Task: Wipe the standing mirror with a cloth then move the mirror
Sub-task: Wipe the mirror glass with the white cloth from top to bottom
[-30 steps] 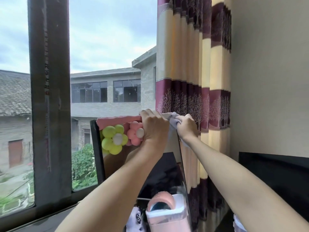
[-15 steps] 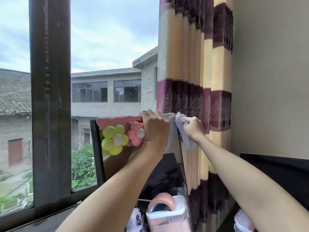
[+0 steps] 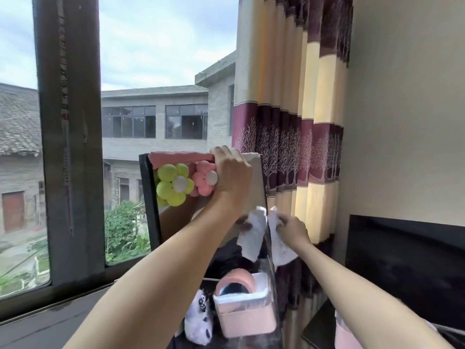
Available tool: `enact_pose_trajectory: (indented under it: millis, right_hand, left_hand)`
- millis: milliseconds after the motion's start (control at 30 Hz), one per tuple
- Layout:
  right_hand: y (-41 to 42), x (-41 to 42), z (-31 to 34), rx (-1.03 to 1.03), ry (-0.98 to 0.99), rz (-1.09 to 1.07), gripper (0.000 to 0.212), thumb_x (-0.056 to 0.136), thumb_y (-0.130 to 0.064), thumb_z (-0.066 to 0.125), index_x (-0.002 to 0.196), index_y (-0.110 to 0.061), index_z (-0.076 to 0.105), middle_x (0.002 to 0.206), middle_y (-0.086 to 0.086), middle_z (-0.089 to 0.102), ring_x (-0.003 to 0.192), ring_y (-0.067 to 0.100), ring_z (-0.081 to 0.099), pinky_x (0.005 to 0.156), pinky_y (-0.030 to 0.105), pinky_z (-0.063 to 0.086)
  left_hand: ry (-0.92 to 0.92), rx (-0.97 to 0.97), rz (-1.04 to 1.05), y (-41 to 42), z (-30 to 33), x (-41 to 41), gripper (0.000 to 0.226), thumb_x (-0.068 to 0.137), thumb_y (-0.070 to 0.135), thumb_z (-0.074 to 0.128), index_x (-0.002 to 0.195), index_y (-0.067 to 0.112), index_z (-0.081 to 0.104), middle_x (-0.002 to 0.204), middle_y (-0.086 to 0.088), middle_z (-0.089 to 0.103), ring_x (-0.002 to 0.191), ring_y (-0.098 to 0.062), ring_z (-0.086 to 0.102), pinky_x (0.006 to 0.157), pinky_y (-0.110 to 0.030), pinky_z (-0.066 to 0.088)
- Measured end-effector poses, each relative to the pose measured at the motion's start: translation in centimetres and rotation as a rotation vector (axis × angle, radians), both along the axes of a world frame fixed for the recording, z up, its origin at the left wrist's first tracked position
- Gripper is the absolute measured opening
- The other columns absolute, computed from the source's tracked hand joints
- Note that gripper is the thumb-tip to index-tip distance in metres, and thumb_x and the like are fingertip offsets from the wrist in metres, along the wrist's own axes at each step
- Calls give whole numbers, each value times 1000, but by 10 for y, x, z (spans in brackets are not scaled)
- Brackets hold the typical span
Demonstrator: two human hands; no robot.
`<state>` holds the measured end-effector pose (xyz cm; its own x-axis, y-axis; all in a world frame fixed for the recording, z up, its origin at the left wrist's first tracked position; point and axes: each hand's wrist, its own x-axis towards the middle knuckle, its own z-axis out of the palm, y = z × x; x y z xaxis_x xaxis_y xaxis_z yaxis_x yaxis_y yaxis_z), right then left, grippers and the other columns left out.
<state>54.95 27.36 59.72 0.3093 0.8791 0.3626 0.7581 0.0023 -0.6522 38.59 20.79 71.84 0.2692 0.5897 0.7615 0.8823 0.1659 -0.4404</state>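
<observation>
Our right hand [image 3: 292,226], clutching the cloth [image 3: 278,244], had slid from the mirror's [image 3: 254,195] top corner down its right edge. Our left hand [image 3: 232,176] still gripped the top.

Left hand [image 3: 232,177] gripping — right hand [image 3: 293,227] clutching.

Left hand [image 3: 230,176] grips the mirror's [image 3: 254,187] top edge; right hand [image 3: 293,229] presses a white cloth [image 3: 278,245] against its side.

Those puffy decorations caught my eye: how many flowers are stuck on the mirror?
2. A yellow-green flower sits near the mirror's top left corner, and a pink flower is just right of it, partly covered by the left hand. Others could be hidden behind that hand.
</observation>
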Motion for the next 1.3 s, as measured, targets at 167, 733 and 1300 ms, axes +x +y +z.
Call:
enact_pose_trajectory:
  millis: [167, 733, 1300]
  right_hand:
    - [-7, -24, 17, 250, 56, 82, 43, 94, -8, 40, 134, -21, 47, 125, 11, 59, 108, 30, 57, 84, 32, 47]
    - [-17, -48, 69, 464, 65, 58, 38, 96, -17, 42, 133, -18, 49, 106, 13, 55, 92, 26, 55, 74, 23, 36]
    - [-15, -48, 59, 345, 203, 57, 37, 95, -13, 42, 131, -11, 51, 126, 11, 61, 88, 23, 63, 71, 18, 48]
  left_hand:
    - [42, -1, 46, -1, -1, -2, 35, 96, 12, 36, 125, -2, 48, 117, -15, 54, 109, -35, 50, 96, -42, 39]
    - [45, 19, 55, -1, -3, -6, 37, 97, 20, 37, 126, -2, 46, 117, -15, 54, 110, -34, 50, 97, -41, 39]
    - [62, 33, 65, 0, -5, -6, 39, 97, 21, 37, 125, -4, 46, 117, -16, 54, 109, -35, 51, 97, -43, 39]
